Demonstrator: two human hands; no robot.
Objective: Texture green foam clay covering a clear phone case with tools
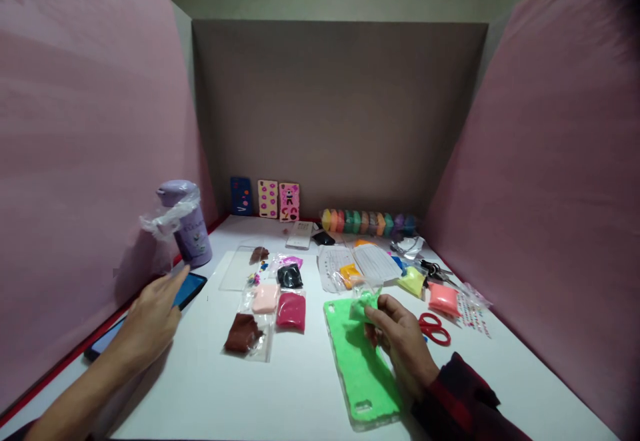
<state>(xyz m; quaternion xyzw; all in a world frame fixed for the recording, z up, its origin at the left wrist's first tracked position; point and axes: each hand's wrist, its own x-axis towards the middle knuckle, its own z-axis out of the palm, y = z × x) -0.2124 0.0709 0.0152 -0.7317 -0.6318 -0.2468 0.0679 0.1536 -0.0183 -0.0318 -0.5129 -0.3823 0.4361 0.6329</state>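
My left hand (155, 314) is stretched out over a phone (193, 289) at the table's left side. Its fingers are extended and hold nothing; whether they touch the phone I cannot tell. Between the thumb and fingers of my right hand (400, 334) is a clear packet of green clay (361, 306). It is over the top end of a phone case (357, 368) covered in bright green clay, lying flat in front of me. Red-handled scissors (435, 329) lie just right of my right hand, their blades hidden behind it.
Clay packets in brown (243, 333), dark pink (291, 311), pale pink (265, 298) and black (290, 276) lie mid-table. A purple bottle (193, 228) stands left. Behind are decorated phone cases (268, 199) and a row of colored clay (367, 222). A coral packet (443, 300) lies right.
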